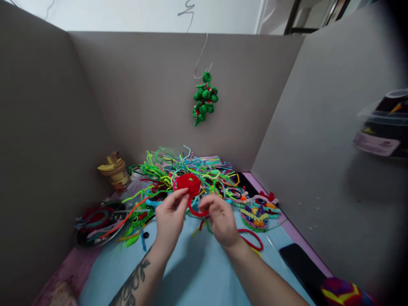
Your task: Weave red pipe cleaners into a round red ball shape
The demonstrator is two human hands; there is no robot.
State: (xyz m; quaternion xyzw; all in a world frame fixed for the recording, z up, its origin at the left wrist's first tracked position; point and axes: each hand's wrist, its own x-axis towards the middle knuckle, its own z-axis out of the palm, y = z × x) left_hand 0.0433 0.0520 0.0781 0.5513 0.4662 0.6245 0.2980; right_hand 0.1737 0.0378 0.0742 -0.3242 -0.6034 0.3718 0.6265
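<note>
My left hand (172,210) pinches the lower edge of a flat, rounded red piece (188,182) with a small green spot on it. From beneath that piece a fuzzy red pipe cleaner (196,213) curves across to my right hand (219,216), whose curled fingers close on it. A red loop (259,243) shows beyond my right wrist; whether it is the same pipe cleaner I cannot tell. Right behind the red piece lies a big tangled heap of coloured pipe cleaners (156,170).
On the left stand a dark round tray (83,241) of pipe cleaners and a yellow-brown pot (114,172). Colourful pipe-cleaner figures (255,219) and a black phone (301,270) lie right. A green bundle (204,95) hangs from a wire on the grey back panel (143,85).
</note>
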